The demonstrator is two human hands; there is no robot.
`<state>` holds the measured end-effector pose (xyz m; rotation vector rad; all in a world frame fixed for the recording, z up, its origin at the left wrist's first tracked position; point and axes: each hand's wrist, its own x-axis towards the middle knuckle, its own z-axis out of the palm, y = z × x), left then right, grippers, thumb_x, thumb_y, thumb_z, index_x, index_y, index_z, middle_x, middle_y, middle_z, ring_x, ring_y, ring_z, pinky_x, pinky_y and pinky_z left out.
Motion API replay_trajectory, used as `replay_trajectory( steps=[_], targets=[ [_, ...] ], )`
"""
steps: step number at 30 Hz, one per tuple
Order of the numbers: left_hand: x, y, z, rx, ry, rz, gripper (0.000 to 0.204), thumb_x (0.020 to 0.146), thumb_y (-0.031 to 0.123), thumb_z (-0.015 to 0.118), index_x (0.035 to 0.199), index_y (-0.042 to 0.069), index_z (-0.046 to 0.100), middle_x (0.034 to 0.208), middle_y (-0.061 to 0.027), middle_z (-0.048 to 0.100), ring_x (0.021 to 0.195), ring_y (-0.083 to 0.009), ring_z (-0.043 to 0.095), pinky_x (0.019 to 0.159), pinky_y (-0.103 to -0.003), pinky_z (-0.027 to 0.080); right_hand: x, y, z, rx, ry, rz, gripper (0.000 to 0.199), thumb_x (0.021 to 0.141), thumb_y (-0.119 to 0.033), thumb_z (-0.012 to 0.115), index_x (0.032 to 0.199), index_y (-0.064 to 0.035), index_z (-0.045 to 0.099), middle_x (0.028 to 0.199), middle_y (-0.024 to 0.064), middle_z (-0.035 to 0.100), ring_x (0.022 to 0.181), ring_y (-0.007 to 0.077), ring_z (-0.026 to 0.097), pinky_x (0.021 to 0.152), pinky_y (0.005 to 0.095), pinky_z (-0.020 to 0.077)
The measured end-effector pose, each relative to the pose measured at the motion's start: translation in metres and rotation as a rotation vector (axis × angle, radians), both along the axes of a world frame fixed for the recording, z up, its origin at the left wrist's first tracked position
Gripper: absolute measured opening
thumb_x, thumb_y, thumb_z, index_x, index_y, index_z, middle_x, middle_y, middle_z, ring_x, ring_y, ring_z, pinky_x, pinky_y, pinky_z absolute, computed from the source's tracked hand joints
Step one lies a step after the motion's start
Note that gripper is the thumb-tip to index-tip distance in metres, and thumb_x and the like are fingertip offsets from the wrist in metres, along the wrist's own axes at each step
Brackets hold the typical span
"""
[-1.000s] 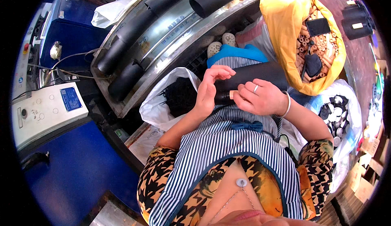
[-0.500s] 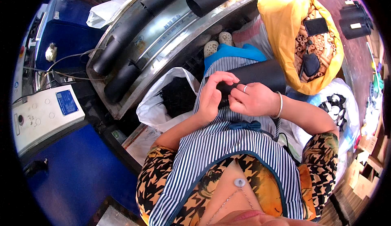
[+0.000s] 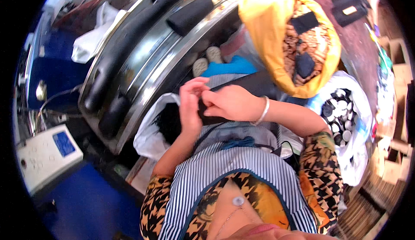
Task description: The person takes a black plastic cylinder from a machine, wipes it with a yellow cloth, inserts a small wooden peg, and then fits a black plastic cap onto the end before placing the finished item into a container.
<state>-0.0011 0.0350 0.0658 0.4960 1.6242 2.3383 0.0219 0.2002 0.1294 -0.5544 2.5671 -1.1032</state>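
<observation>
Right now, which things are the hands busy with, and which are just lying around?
In the job:
left hand and right hand, both pinching the black flat piece on the lap
white bag of black pieces beside the left hand

Lying about:
yellow bag
white bag of round black-and-white parts
white control box
long metal machine

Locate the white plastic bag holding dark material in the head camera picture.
The white plastic bag sits left of centre, just left of the left hand, below the curved metal machine and beside the striped apron.
</observation>
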Motion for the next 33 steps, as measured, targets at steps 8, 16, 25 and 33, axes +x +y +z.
replay_trajectory(
  steps=[8, 16, 25, 33],
  targets=[
    [-0.018, -0.03, 0.018, -0.603, 0.501, -0.198, 0.037, 0.072, 0.015, 0.078, 0.103, 0.002, 0.062, 0.101, -0.0115, 0.065, 0.094, -0.0281, 0.064, 0.084, -0.035, 0.05, -0.026, 0.179, 0.003, 0.598, 0.427, -0.785, 0.021, 0.086, -0.026, 0.062, 0.091, -0.0062, 0.063, 0.087, 0.0113, 0.066, 0.087, 0.0308, 0.065, 0.072, 0.043, 0.0518],
    [-0.015, -0.024, 0.023, -0.644, 0.571, -0.212, 0.038, 0.073, 0.022, 0.079, 0.102, 0.001, 0.066, 0.103, -0.0132, 0.065, 0.095, -0.0274, 0.063, 0.084, -0.036, 0.049, 0.006, 0.312, -0.106, 0.854, 0.179, -1.001, 0.022, 0.083, -0.02, 0.069, 0.102, -0.0109, 0.061, 0.097, 0.0111, 0.067, 0.089, 0.0324, 0.064, 0.078, 0.0442, 0.0509],
    [-0.011, -0.023, 0.026, -0.706, 0.558, -0.153, 0.036, 0.067, 0.012, 0.08, 0.099, 0.002, 0.068, 0.1, -0.0117, 0.066, 0.092, -0.0282, 0.063, 0.082, -0.037, 0.049, 0.017, 0.299, -0.121, 0.766, 0.173, -1.049, 0.019, 0.085, -0.027, 0.065, 0.09, -0.0095, 0.059, 0.076, 0.0144, 0.067, 0.073, 0.034, 0.066, 0.067, 0.0467, 0.0521],
    [-0.008, -0.016, 0.03, -0.733, 0.528, -0.16, 0.031, 0.071, 0.012, 0.076, 0.098, -0.001, 0.067, 0.099, -0.0139, 0.065, 0.093, -0.0277, 0.063, 0.085, -0.035, 0.048, 0.045, 0.306, -0.125, 0.611, 0.102, -0.994, 0.021, 0.084, -0.027, 0.065, 0.089, -0.0069, 0.061, 0.075, 0.018, 0.066, 0.076, 0.0372, 0.065, 0.07, 0.0486, 0.0516]
  ],
)
